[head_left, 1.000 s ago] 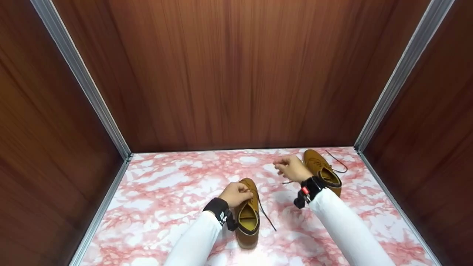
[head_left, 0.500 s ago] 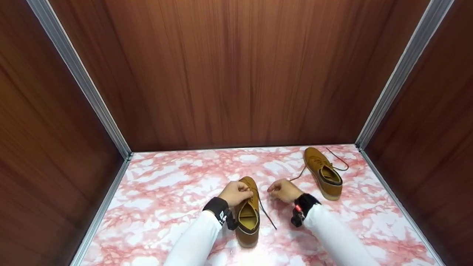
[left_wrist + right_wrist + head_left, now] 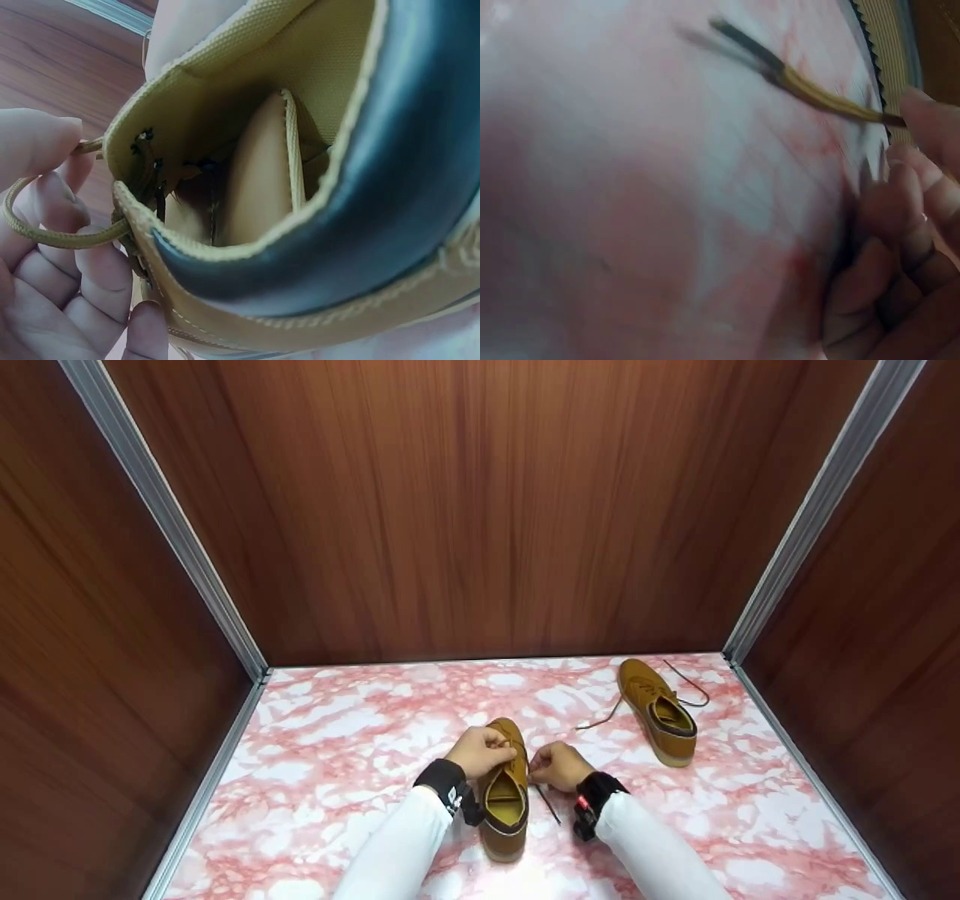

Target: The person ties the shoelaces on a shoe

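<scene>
A tan lace-up shoe [image 3: 501, 846] stands on the table, its toe toward the back wall and its yellow-lined opening facing me. My left hand [image 3: 476, 754] is over the lacing and pinches a brown shoelace [image 3: 64, 238] between thumb and finger; the lace bows out in a loop in the left wrist view. At the shoe's right side, my right hand [image 3: 559, 766] pinches the other lace end [image 3: 821, 97] between thumb and forefinger. Its dark tip sticks out past the fingertips, close over the table. Part of the lacing is hidden behind my left fingers.
A matching tan shoe [image 3: 637, 694] stands at the back right, one lace [image 3: 600, 723] trailing to its left and another [image 3: 697, 701] to its right. The pink and white marbled table [image 3: 337, 735] is bounded by brown wood panels [image 3: 480, 510] with grey metal corner strips.
My right hand has come left and down from beside the far shoe to the near shoe's lace, and now pinches it. The left hand has stayed in place on its lace.
</scene>
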The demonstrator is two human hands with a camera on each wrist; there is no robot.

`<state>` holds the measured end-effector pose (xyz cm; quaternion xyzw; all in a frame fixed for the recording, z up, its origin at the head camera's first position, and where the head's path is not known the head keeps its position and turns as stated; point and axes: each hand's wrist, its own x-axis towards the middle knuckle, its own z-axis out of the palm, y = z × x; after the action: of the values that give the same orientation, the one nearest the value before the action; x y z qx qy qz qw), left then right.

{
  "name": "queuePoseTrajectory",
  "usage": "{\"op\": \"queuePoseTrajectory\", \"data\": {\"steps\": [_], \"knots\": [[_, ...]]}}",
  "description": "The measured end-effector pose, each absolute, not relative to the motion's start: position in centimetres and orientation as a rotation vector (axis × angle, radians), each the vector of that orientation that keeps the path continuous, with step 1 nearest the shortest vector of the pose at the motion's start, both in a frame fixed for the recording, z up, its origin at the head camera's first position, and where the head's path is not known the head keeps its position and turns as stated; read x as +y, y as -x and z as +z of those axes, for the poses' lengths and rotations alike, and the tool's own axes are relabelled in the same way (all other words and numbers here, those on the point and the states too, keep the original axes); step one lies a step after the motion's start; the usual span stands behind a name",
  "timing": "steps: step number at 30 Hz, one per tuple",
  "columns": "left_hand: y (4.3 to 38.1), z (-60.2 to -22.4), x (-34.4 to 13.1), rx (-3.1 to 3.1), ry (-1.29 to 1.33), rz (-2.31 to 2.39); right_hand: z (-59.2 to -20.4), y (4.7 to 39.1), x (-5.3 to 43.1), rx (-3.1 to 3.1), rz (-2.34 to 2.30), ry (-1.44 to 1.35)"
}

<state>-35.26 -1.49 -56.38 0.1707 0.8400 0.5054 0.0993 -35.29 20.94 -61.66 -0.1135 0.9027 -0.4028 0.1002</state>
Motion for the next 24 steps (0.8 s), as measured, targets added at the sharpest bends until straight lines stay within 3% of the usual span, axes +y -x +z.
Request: {"op": "queuePoseTrajectory", "data": {"steps": [24], "knots": [[36.2, -55.4, -1.1, 2.34, -0.41, 1.571, -61.0, 35.0, 22.6, 2.698, -1.23, 0.431]]}}
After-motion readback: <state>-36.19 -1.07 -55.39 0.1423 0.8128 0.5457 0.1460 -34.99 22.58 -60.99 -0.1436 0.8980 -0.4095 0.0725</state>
